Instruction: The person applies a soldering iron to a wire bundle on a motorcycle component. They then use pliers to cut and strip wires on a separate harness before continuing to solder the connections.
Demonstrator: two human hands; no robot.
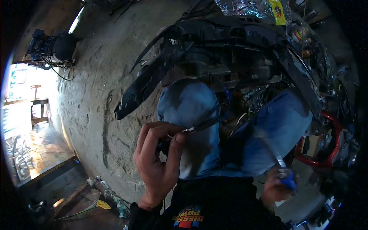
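Over knees (191, 105), left hand (157, 163) pinching wire (200, 126), right hand (273, 188) gripping tool (286, 175)

Cracked concrete floor (96, 76). Black motor unit (53, 48) w/ cables, top left by bright doorway. Black motorcycle fairing panel (143, 84) angled at centre, bike body behind. Red frame tube (337, 126) right. Yellow tag (278, 11) top. Yellow-tipped item (100, 205) on floor, bottom left.
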